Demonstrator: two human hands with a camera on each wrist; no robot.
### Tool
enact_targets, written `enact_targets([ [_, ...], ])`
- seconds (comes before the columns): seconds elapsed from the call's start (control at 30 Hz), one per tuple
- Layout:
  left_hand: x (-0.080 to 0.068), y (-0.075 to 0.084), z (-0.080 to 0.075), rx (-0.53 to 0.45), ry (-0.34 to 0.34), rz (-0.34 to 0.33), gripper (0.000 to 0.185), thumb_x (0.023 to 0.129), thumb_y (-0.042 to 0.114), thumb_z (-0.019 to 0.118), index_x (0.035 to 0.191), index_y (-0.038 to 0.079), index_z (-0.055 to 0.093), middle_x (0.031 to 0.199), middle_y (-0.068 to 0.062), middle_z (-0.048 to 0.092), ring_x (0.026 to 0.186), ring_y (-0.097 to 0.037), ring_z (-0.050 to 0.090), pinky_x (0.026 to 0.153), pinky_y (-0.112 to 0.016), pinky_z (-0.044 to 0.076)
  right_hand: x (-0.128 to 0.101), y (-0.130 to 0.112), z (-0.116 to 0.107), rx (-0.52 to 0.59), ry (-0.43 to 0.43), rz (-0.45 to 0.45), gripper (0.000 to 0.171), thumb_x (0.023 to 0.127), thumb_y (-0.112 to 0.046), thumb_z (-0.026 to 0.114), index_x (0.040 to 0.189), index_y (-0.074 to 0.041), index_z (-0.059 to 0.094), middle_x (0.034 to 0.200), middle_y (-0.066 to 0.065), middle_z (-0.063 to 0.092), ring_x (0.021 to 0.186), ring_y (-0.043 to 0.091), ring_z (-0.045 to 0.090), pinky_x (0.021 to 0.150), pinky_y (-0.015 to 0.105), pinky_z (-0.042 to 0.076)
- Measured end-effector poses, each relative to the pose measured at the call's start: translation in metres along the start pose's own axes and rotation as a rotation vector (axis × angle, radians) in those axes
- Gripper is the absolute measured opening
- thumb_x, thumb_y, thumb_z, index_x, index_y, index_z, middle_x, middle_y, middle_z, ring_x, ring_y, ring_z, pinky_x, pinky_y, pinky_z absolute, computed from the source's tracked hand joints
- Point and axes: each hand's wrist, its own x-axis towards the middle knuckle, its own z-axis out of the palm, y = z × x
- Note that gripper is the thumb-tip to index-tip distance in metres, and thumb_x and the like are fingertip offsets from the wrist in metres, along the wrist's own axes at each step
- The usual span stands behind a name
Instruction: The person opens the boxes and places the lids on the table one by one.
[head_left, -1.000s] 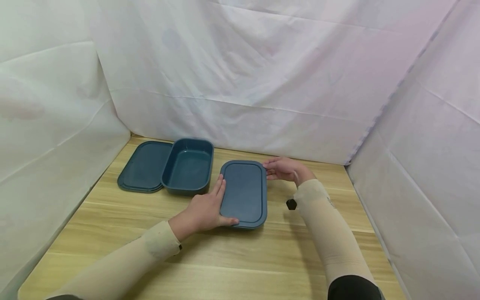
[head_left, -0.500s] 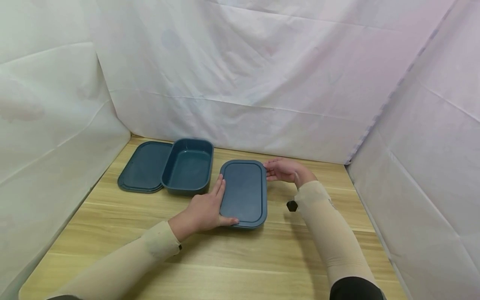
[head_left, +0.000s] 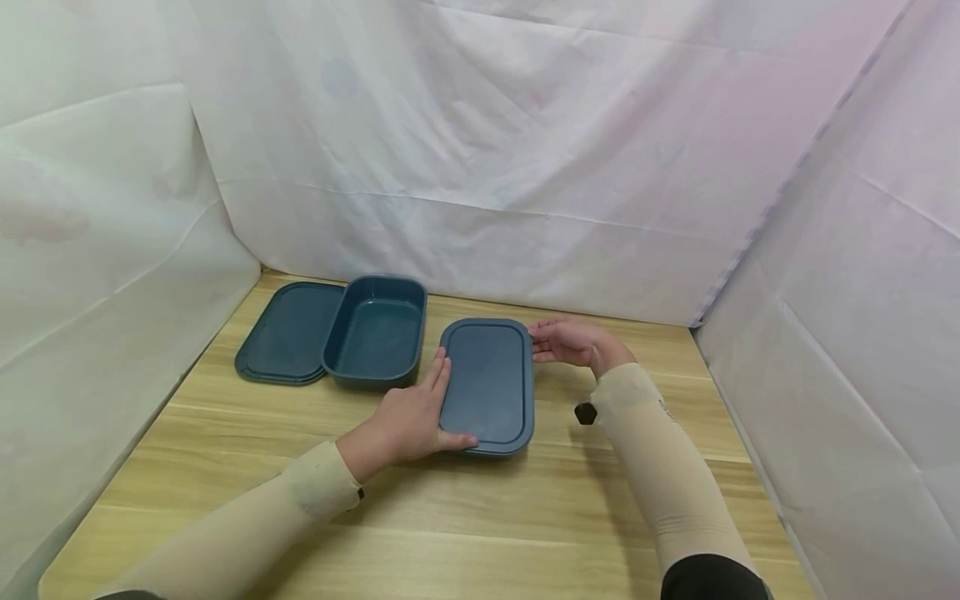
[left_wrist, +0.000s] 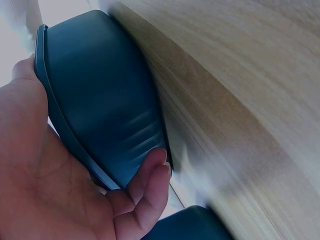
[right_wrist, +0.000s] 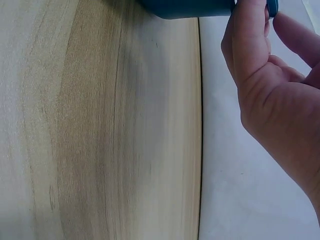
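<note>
Two hands frame a closed box [head_left: 487,387] near the middle of the bench [head_left: 480,517]. Left hand [head_left: 408,421] lies along the box's left side, fingers straight, thumb curled over the near-left corner of the lid; the left wrist view shows the fingers cupping the box wall [left_wrist: 107,115]. Right hand [head_left: 573,340] pinches the far-right corner, thumb and fingers at the rim [right_wrist: 252,5]. Compared with the frames a second and half a second earlier, hands and box have barely moved; the grip appears settled, the lid seated. An open box [head_left: 377,332] stands just left of the closed one, apart from it, with a loose lid [head_left: 288,333] touching it toward the far-left corner. Bare wood lies along the near edge and right side; white sheeting [head_left: 480,150] bounds three sides.
</note>
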Motion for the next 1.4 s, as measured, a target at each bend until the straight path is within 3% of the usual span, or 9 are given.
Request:
enact_targets([
  [0.27,0.001,-0.001,-0.001,0.015,-0.004,0.000,0.142,0.081,0.099,0.062,0.177,0.005,0.016,0.185,-0.013,0.004,0.094,-0.028,0.075,0.052,-0.033,0.043,0.000,0.003,0.001,-0.004,0.035,-0.017,0.023,0.119,-0.012,0.051,0.130,-0.001,0.068,0.112,0.011,0.072,0.102,0.023,0.070,0.117,0.056,0.047],
  [0.4,0.000,-0.001,-0.004,0.024,-0.006,0.011,0.141,0.082,0.099,0.061,0.177,0.004,0.016,0.185,-0.014,0.004,0.101,-0.030,0.076,0.051,-0.033,0.044,-0.001,0.005,0.003,-0.009,0.031,-0.040,0.024,0.120,-0.012,0.050,0.131,-0.001,0.068,0.113,0.011,0.073,0.102,0.023,0.070,0.110,0.051,0.053],
  [0.6,-0.003,-0.004,-0.008,0.005,-0.017,0.028,0.142,0.084,0.099,0.058,0.177,0.003,0.011,0.185,-0.015,-0.002,0.132,-0.034,0.069,0.061,-0.035,0.052,-0.004,0.004,0.010,-0.005,0.005,-0.074,0.025,0.121,-0.012,0.046,0.131,-0.001,0.067,0.116,0.010,0.073,0.107,0.023,0.070,0.106,0.048,0.053],
  [0.77,-0.004,-0.007,-0.010,-0.033,-0.011,0.040,0.142,0.084,0.100,0.057,0.177,0.003,0.008,0.185,-0.015,-0.005,0.149,-0.036,0.055,0.079,-0.044,0.062,-0.008,0.002,0.014,0.029,-0.022,-0.092,0.026,0.121,-0.012,0.045,0.127,-0.003,0.068,0.113,0.009,0.072,0.104,0.021,0.069,0.104,0.044,0.055],
  [0.93,-0.004,-0.009,-0.011,-0.071,0.010,0.055,0.143,0.085,0.099,0.057,0.176,0.002,0.007,0.185,-0.016,-0.006,0.151,-0.038,0.053,0.092,-0.051,0.062,-0.008,0.003,0.014,0.067,-0.023,-0.098,0.027,0.121,-0.011,0.042,0.125,-0.004,0.068,0.110,0.008,0.071,0.099,0.019,0.069,0.093,0.036,0.059],
  [1.17,-0.006,-0.011,-0.012,-0.096,0.031,0.056,0.141,0.086,0.097,0.058,0.177,0.003,0.005,0.185,-0.017,-0.001,0.150,-0.038,0.053,0.091,-0.050,0.063,-0.004,0.005,0.009,0.122,0.043,-0.109,0.026,0.121,-0.011,0.045,0.135,0.004,0.060,0.113,0.009,0.072,0.101,0.020,0.070,0.091,0.033,0.062],
  [1.4,-0.007,-0.012,-0.010,-0.107,0.047,0.050,0.147,0.081,0.103,0.055,0.177,0.003,0.004,0.185,-0.018,0.001,0.154,-0.038,0.049,0.091,-0.052,0.063,-0.012,0.006,-0.004,0.163,0.042,-0.150,0.024,0.121,-0.009,0.044,0.127,0.000,0.065,0.112,0.008,0.074,0.102,0.019,0.073,0.094,0.033,0.062],
])
